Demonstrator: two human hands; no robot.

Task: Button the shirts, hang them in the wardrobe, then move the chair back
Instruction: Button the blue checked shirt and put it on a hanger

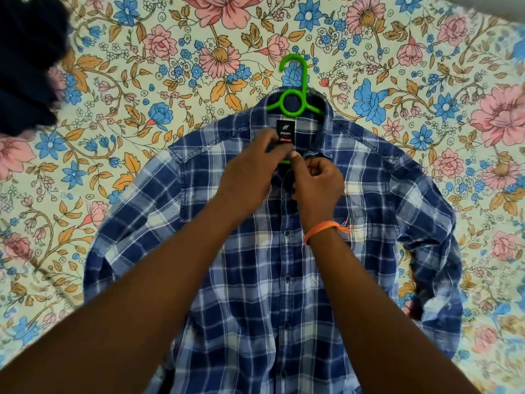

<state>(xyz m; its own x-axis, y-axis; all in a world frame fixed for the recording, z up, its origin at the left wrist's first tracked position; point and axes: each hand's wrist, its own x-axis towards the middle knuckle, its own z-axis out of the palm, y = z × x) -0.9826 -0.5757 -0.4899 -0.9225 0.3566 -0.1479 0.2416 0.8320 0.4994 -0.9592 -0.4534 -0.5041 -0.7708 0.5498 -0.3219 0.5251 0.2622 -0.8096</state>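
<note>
A blue and white plaid shirt (383, 211) lies flat on the bed, front up, with a green plastic hanger (295, 92) inside its collar and the hook pointing away from me. Dark buttons run closed down the placket below my hands. My left hand (250, 169) pinches the left edge of the collar opening just under the black neck label. My right hand (318, 180), with an orange thread band on its wrist, pinches the right edge at the top button. The two hands touch at the neck opening; the top button itself is hidden by my fingers.
A floral bedsheet (142, 81) with pink, blue and orange flowers covers the whole surface. A dark navy garment (25, 61) lies bunched at the top left corner. The shirt's sleeves spread left and right over the sheet.
</note>
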